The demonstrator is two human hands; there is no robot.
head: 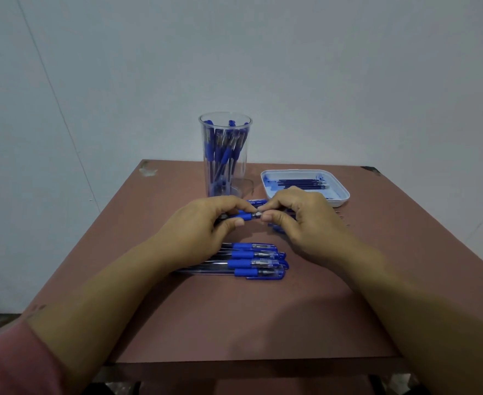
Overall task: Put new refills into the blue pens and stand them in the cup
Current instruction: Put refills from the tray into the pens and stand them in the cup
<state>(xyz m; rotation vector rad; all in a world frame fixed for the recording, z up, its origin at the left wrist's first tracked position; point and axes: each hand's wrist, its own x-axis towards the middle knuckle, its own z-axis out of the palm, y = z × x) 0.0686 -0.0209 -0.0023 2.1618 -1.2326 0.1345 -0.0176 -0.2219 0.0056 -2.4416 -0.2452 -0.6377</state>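
Note:
Above the middle of the table, my left hand grips a blue pen by its blue grip section. My right hand pinches the pen's metal tip end between thumb and forefinger. A tall clear cup behind my hands holds several blue pens standing upright. Several more blue pens lie side by side on the table below my hands. A white square tray at the back right holds several dark blue refills.
The reddish-brown table ends at a near edge by my forearms. A blue pen cap and other blue pieces lie partly hidden behind my right hand. A plain pale wall stands behind the table.

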